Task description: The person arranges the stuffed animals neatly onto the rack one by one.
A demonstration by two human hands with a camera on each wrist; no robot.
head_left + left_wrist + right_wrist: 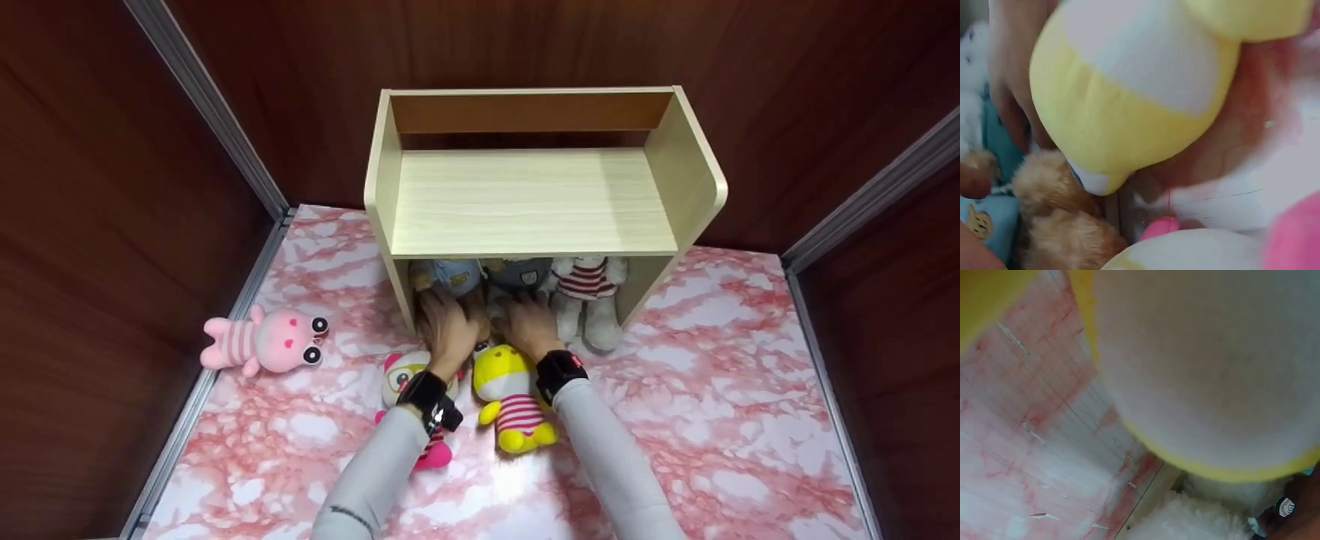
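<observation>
Close to the left edge of the pink marbled surface (pixel 712 420), a pink plush toy (pixel 281 346) lies on its own, its big round eyes turned toward the right. Nearer the front edge, a pink-and-white plush toy (pixel 397 375) lies partly hidden under the person's left wrist. A pale wooden shelf (pixel 532 202) stands near the back edge. The left hand (pixel 451 326) reaches to its lower compartment, against a brown plush in light blue (pixel 457 276) at that compartment's left; I can't tell whether the fingers grip it. Between the wrists, in front of the shelf, lies a yellow plush in pink stripes (pixel 520 411), head toward the shelf. The right hand (pixel 531 326) is at the plush in dark grey (pixel 521 274) in the middle; its fingertips are hidden, so its grip is unclear too. Just beside, near the compartment's right wall, sits a whitish plush in a red-striped top (pixel 585 283).
</observation>
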